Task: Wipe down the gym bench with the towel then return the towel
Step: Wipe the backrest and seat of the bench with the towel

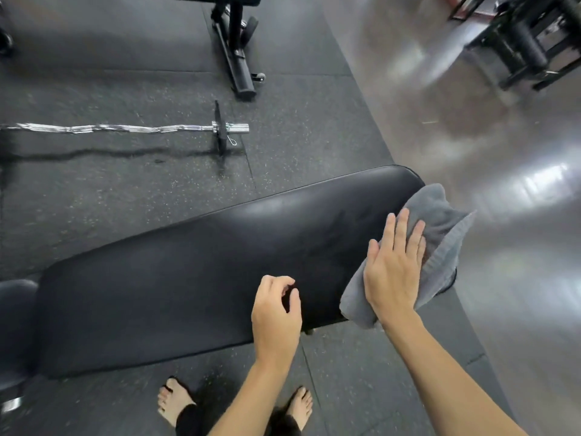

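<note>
Towel pressed flat on the right end of the bench, wipe under way.

The right hand (pixel 394 272) lies palm-down on the grey towel (pixel 440 228), fingers spread and flat, pressing rather than clutching it; the towel sits bunched on the right end of the black bench (pixel 195 262) and spills over that end's edge. The left hand (pixel 276 313) hovers loosely curled over the bench's near edge, just left of the towel, holding nothing. The cloth looks soft, light and limp, so it should fold and drag easily on the smooth, probably slick padding; a flat palm suits wiping, while pinching a gathered bunch at its middle would suit carrying it back. The pad left of the towel appears not yet covered.
</note>
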The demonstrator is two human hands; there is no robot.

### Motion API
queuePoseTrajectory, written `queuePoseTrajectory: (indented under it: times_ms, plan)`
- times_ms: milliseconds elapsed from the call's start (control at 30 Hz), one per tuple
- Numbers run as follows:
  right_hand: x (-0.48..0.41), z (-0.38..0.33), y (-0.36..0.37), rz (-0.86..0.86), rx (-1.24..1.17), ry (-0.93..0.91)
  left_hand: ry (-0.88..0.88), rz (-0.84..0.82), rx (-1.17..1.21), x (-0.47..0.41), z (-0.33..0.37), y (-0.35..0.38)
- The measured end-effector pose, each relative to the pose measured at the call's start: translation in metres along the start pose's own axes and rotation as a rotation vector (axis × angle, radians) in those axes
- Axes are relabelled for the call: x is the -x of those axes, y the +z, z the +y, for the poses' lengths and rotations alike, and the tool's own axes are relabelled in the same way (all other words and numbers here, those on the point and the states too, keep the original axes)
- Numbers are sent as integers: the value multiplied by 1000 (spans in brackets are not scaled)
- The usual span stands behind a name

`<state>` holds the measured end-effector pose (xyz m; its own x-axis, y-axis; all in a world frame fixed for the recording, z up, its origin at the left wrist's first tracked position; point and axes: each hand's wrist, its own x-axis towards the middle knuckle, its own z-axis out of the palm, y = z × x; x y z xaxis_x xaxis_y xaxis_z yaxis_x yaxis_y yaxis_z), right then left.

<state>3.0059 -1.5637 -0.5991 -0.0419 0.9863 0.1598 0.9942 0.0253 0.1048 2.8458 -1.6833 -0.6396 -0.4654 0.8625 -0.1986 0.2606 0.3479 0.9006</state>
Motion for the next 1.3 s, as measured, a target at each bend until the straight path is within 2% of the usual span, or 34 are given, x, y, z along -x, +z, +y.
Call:
queuePoseTrajectory:
  times_ms: [100, 300, 433, 533, 633, 767, 867, 967, 1067, 1167, 1300]
  plan:
    - [0, -1, 4, 42, -62, 11, 1, -1, -96, -14, -35, -25]
    - [0, -4, 1, 73, 133, 331, 63, -110, -208, -21, -54, -34]
    - [-10, -5, 7, 140, -19, 461, 115, -118, -258, -23, -53, -33]
    - [1, -8, 12, 157, -58, 324, 145, -117, -237, -27, -55, -34]
    - [23, -46, 23, 133, -87, 93, 164, -46, -187, -34, -60, -35]
    - [84, -151, 53, -22, -190, -367, 172, 112, -138, -44, -73, -45]
    - [102, -176, 61, -115, -108, -523, 109, 197, -140, -52, -89, -60]
    - [84, -152, 53, -130, -117, -514, 101, 121, -137, -53, -99, -63]
    - [39, -107, 35, -19, -141, -315, 109, 33, -151, -51, -97, -49]
    - [-31, -39, 10, 52, -41, -135, 137, 6, -210, -49, -95, -35]
    - [-74, -3, -9, 27, -21, -78, 168, 4, -201, -54, -98, -32]
